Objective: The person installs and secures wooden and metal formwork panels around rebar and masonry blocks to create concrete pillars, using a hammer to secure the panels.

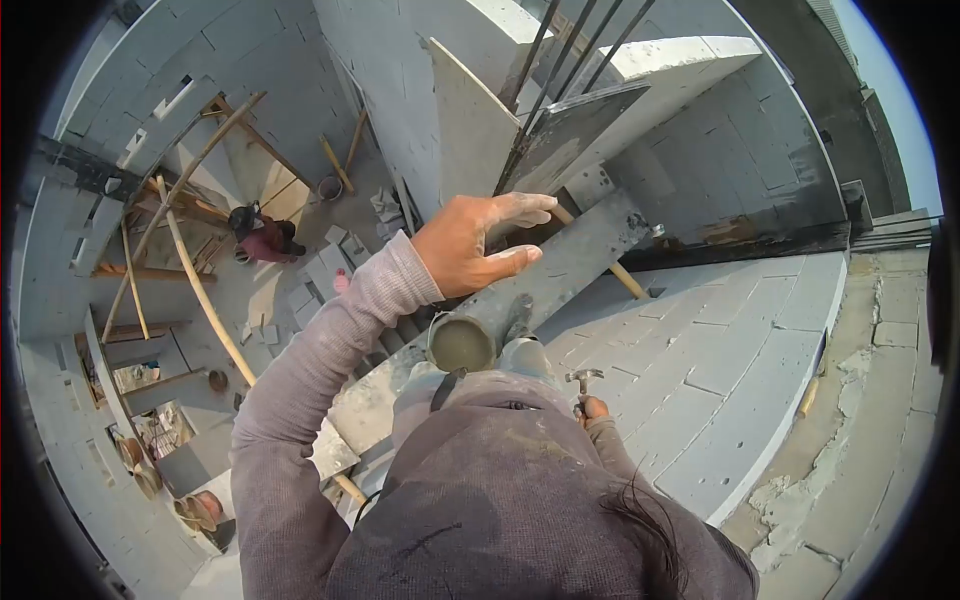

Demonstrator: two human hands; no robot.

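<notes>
My left hand [478, 243] is raised in front of me with nothing in it, its thumb held apart from the stretched fingers. Pale dust covers the fingertips. Low at my right side, my right hand [594, 408] is wrapped round the handle of a hammer [584, 377], whose metal head points up. Between my left forearm and my legs stands a bucket [462, 343] of grey, wet-looking mix. My shoe [521, 312] is beside it on a narrow grey platform [570, 250].
A block wall [700, 370] runs along my right side. Ahead, several steel bars [565, 60] rise near a thin upright panel [470, 120]. Far below on the left, a person [265, 235] is among wooden poles [190, 260] and loose blocks [325, 270]. The platform's edge drops off there.
</notes>
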